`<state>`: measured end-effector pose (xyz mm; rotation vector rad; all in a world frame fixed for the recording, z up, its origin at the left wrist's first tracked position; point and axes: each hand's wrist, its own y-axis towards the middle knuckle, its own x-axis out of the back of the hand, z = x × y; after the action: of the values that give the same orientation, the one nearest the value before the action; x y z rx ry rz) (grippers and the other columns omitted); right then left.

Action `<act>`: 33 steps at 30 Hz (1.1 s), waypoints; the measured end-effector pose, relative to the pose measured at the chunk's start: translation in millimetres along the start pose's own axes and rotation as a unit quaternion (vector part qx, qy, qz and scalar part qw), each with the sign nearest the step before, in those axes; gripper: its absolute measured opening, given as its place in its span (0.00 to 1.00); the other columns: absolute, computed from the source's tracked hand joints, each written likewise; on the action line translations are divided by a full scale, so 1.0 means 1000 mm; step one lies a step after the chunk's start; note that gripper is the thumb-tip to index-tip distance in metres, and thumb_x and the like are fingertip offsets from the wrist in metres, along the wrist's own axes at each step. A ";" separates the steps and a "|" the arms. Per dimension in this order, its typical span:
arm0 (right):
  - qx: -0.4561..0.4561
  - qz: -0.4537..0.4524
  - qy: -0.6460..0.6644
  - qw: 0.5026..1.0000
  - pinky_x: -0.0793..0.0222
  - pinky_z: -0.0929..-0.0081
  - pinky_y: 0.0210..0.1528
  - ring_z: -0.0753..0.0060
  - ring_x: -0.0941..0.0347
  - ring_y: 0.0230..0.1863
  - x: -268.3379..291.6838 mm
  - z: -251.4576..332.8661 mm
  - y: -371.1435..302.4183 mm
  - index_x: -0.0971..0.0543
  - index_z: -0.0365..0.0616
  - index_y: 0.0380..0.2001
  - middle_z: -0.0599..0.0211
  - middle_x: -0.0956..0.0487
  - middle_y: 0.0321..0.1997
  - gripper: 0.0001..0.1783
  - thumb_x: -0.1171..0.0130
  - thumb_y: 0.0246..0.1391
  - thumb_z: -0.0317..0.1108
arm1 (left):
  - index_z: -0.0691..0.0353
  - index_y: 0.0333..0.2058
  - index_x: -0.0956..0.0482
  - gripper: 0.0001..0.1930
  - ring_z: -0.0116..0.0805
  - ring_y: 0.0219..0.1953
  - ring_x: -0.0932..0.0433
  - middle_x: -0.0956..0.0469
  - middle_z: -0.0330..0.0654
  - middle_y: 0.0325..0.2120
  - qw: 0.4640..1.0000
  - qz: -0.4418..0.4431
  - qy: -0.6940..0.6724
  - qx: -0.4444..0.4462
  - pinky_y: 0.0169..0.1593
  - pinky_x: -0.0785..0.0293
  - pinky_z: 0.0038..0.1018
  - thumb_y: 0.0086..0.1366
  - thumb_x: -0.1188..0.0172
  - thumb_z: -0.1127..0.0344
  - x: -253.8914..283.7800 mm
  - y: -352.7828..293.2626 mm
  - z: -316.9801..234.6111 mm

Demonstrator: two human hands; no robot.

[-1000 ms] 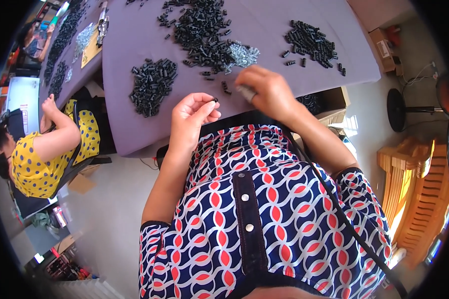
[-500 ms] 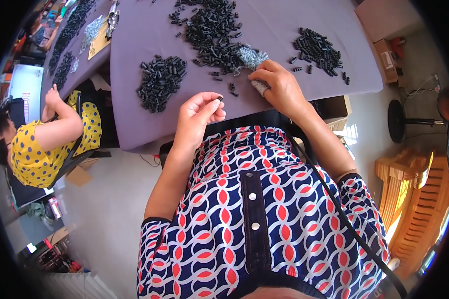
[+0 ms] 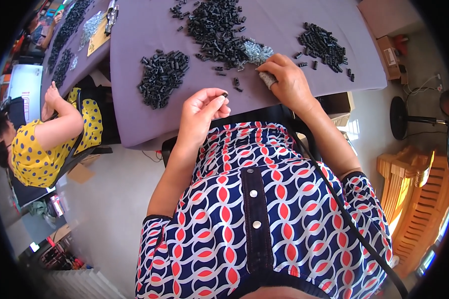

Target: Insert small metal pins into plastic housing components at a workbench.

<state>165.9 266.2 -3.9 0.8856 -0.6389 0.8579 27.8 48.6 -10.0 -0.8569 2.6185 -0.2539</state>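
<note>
Between the thumb and fingertips of my left hand (image 3: 202,112) is a small black cylindrical piece (image 3: 225,94), held over the table's near edge. My right hand (image 3: 290,82) is closed at the near side of a heap of small shiny clear or silver pieces (image 3: 257,52); whatever its fingertips hold is hidden. A grey wrap (image 3: 267,78) covers one of its fingers. Beyond the hands lies a large pile of black cylindrical pieces (image 3: 214,32), touching the shiny heap. A smaller black pile (image 3: 162,77) sits to the left, another black pile (image 3: 324,47) to the right.
A purple-grey cloth (image 3: 279,20) covers the table. At the left, a person in a yellow dotted top (image 3: 40,149) sits by another table with similar piles. Cardboard boxes (image 3: 389,55), a black fan (image 3: 397,119) and wooden furniture (image 3: 413,199) stand at the right.
The view has shifted slightly, moving the piles a little to the right in the picture. My left hand still pinches the black piece, and my right hand stays beside the shiny heap.
</note>
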 end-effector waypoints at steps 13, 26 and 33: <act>0.034 0.010 -0.025 0.999 0.26 0.65 0.47 0.59 0.27 0.44 0.000 0.005 -0.010 0.16 0.46 0.40 0.66 0.23 0.40 0.21 0.38 0.38 0.20 | 0.67 0.45 0.20 0.10 0.26 0.33 0.20 0.19 0.40 0.34 1.000 0.005 -0.012 0.014 0.41 0.20 0.24 0.68 0.40 0.70 0.000 0.001 -0.004; -0.096 0.015 -0.016 0.995 0.27 0.61 0.46 0.54 0.25 0.45 -0.009 0.007 0.004 0.18 0.44 0.37 0.62 0.22 0.41 0.11 0.39 0.47 0.24 | 0.68 0.45 0.21 0.10 0.28 0.33 0.19 0.19 0.41 0.34 1.000 0.006 -0.021 -0.015 0.41 0.20 0.25 0.68 0.40 0.69 0.001 0.003 0.000; -0.138 0.013 0.160 0.977 0.29 0.79 0.42 0.77 0.24 0.36 -0.004 -0.007 0.001 0.22 0.36 0.41 0.67 0.20 0.35 0.10 0.43 0.55 0.18 | 0.68 0.45 0.21 0.10 0.28 0.33 0.19 0.19 0.41 0.34 1.000 0.007 -0.014 -0.012 0.40 0.20 0.25 0.68 0.40 0.69 0.003 0.003 0.001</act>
<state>164.1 271.1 -10.0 0.4759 -0.4742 0.8877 24.6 49.4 -12.8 -0.8447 2.6047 -0.2061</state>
